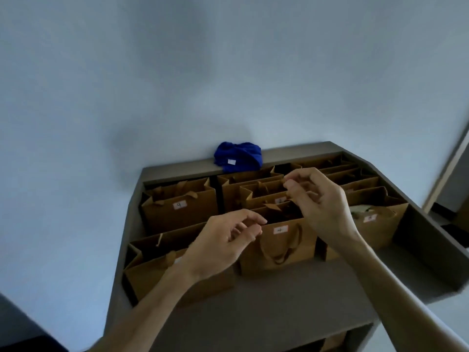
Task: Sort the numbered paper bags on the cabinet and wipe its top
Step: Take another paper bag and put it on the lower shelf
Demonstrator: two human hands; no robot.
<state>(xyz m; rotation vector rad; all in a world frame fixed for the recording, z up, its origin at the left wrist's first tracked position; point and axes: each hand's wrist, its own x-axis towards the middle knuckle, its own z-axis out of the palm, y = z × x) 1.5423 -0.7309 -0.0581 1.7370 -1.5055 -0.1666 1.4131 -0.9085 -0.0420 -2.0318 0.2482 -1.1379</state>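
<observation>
Several brown paper bags with white number labels stand on the grey cabinet top (291, 301). A bag labelled 4 (279, 246) stands in the middle, and one labelled 9 (179, 208) at the back left. My left hand (223, 243) hovers at the near left rim of bag 4, fingers curled and apart, holding nothing that I can see. My right hand (319, 199) is raised above the bags behind it, thumb and fingers pinched close; whether it holds a handle I cannot tell. A crumpled blue cloth (238, 156) lies at the back edge against the wall.
A bag (373, 224) at the right holds something pale green. Another bag (157, 270) stands at the front left, partly behind my left forearm. A pale wall rises behind the cabinet. A lower shelf (332, 342) holds another brown bag. A door frame (446, 171) stands at the right.
</observation>
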